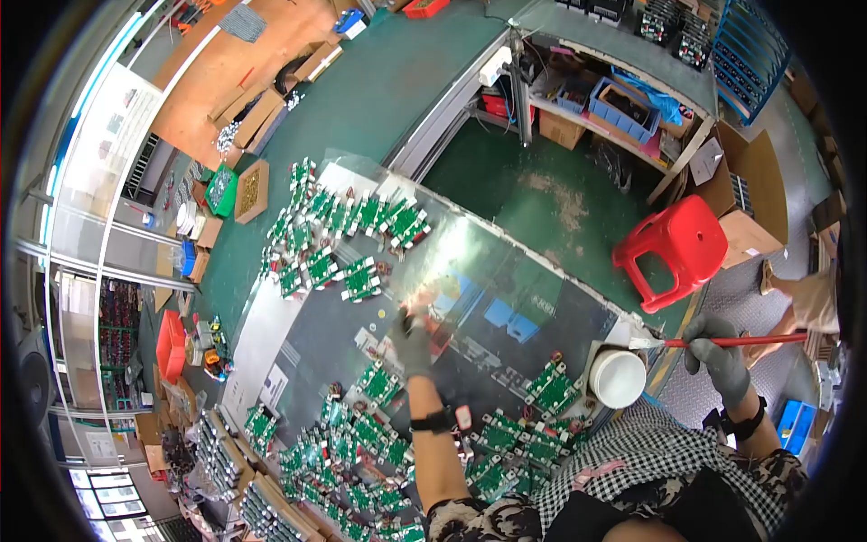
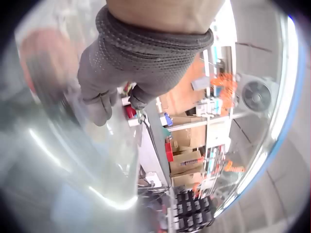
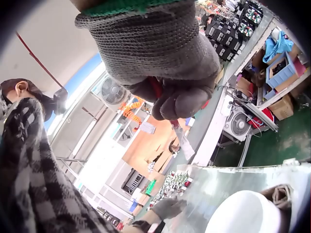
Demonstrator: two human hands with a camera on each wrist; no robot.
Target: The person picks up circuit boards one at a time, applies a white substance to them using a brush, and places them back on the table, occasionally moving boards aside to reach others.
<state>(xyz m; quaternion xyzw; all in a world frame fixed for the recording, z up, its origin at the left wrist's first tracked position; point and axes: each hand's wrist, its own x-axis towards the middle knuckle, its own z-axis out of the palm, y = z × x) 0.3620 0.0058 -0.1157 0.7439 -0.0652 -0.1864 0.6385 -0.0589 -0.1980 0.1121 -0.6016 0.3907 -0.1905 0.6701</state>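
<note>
My gloved right hand [image 1: 722, 361] grips a brush [image 1: 750, 341] by its red handle. The brush's pale bristles [image 1: 643, 343] point left, above a white round pot [image 1: 618, 378] at the table corner. In the right wrist view, the curled fingers [image 3: 180, 102] wrap the handle. My gloved left hand [image 1: 414, 345] is over the middle of the table, its fingers loosely extended and nothing visible in them. Left of it lie green circuit boards [image 1: 361, 278] with white blocks; more boards [image 1: 379, 384] cover the near side. In the left wrist view, its fingers [image 2: 99, 111] hang downward.
A red stool [image 1: 677, 248] stands beyond the table's right edge, near an open cardboard box [image 1: 754, 194]. Trays of parts [image 1: 221, 465] sit at the lower left. Shelving with a blue bin [image 1: 623, 108] is at the back. Shiny glare crosses the tabletop [image 1: 470, 244].
</note>
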